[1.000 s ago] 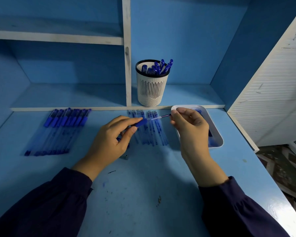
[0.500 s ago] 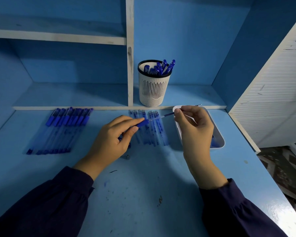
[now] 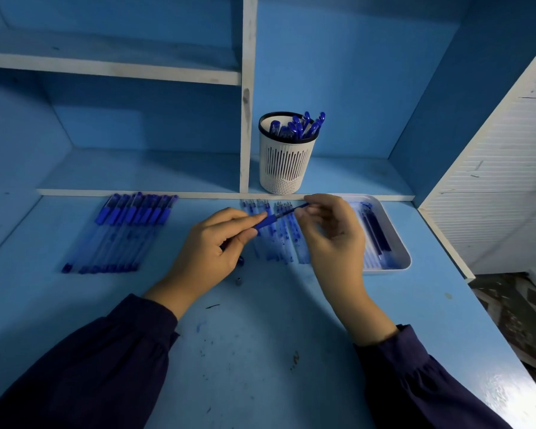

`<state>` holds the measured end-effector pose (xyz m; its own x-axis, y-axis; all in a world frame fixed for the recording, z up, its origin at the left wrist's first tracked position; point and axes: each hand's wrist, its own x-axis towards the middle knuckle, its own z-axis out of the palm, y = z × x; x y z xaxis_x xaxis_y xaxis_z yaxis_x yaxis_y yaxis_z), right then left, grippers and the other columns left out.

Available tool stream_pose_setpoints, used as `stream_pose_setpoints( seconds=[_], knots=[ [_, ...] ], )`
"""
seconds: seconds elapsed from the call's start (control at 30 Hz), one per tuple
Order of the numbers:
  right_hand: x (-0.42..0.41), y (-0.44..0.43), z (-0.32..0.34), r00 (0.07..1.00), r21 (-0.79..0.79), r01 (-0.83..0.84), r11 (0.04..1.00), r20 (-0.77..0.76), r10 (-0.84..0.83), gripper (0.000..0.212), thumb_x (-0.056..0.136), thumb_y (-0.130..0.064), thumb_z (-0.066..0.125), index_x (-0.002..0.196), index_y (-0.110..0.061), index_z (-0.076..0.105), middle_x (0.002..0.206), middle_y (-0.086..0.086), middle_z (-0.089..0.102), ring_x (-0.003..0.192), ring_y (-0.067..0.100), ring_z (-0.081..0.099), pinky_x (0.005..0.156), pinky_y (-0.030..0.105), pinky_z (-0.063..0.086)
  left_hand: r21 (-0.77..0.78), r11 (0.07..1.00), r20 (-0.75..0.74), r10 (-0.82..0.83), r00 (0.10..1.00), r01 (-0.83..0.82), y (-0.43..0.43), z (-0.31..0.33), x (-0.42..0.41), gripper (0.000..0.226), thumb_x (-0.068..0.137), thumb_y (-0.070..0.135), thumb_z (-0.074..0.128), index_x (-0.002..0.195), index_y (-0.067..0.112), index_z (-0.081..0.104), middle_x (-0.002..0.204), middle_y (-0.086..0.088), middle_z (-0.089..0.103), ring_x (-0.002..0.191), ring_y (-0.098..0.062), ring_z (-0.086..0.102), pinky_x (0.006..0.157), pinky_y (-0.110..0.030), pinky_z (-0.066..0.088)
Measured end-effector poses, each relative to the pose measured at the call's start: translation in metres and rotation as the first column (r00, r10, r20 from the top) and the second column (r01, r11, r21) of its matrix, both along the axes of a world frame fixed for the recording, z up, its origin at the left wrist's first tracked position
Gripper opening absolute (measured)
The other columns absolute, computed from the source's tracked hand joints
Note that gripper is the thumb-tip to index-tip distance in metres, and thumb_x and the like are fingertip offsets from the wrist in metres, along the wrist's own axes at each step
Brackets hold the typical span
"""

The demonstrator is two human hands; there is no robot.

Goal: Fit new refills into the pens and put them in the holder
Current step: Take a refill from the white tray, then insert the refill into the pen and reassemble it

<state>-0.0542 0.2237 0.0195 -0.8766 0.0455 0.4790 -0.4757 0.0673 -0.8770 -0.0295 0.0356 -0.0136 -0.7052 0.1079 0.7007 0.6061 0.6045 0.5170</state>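
My left hand (image 3: 211,246) grips a blue pen barrel (image 3: 265,222) that points up and to the right. My right hand (image 3: 331,230) pinches a thin refill (image 3: 293,209) whose lower end sits in the barrel's mouth. Behind the hands a row of loose refills (image 3: 279,233) lies on the desk. A white slotted holder (image 3: 287,162) with several blue pens stands on the low shelf behind. A row of several capped blue pens (image 3: 124,230) lies at the left.
A white tray (image 3: 396,236) with several refills sits to the right of my right hand. A small metal pen tip (image 3: 238,280) lies on the desk below my left hand. The blue desk (image 3: 260,351) is ink-stained. A white slatted panel (image 3: 492,181) borders the right.
My right hand has moved left, away from the tray and towards the barrel, and less of the refill shows between the hands. My left hand has kept its place.
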Motion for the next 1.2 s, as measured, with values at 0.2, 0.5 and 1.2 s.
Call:
stream_pose_setpoints(
  seconds=[0.2,0.5,1.2],
  knots=[
    [0.000,0.003,0.002,0.992,0.170,-0.109,0.979,-0.042,0.118,0.009,0.090,0.002,0.061,0.098,-0.001,0.065,0.081,-0.001,0.064,0.075,0.004,0.059,0.073,0.014,0.045,0.014,1.000,0.007,0.024,1.000,-0.024,-0.004,0.002,0.009,0.029,0.098,0.018,0.057,0.122,0.008,0.069,0.097,0.002,0.066,0.077,-0.018,0.063,0.063,-0.036,0.052],
    [0.010,-0.001,0.004,0.966,0.339,-0.246,0.908,0.014,0.257,0.016,0.090,-0.003,0.062,0.099,-0.014,0.068,0.087,-0.005,0.069,0.083,0.009,0.067,0.079,0.020,0.052,0.075,0.995,0.126,0.052,0.991,-0.062,-0.011,0.004,0.029,0.028,0.094,0.008,0.063,0.120,0.012,0.071,0.104,0.011,0.071,0.091,-0.003,0.067,0.077,-0.026,0.056],
    [0.025,-0.016,-0.013,0.933,0.427,-0.337,0.839,0.029,0.360,0.012,0.086,-0.003,0.069,0.091,-0.012,0.073,0.088,-0.002,0.071,0.083,0.009,0.066,0.079,0.022,0.053,0.246,0.957,0.340,0.065,0.938,-0.156,-0.025,0.007,0.043,0.028,0.098,0.013,0.060,0.120,0.028,0.067,0.106,0.019,0.073,0.086,-0.014,0.068,0.080,-0.033,0.056]
  ],
)
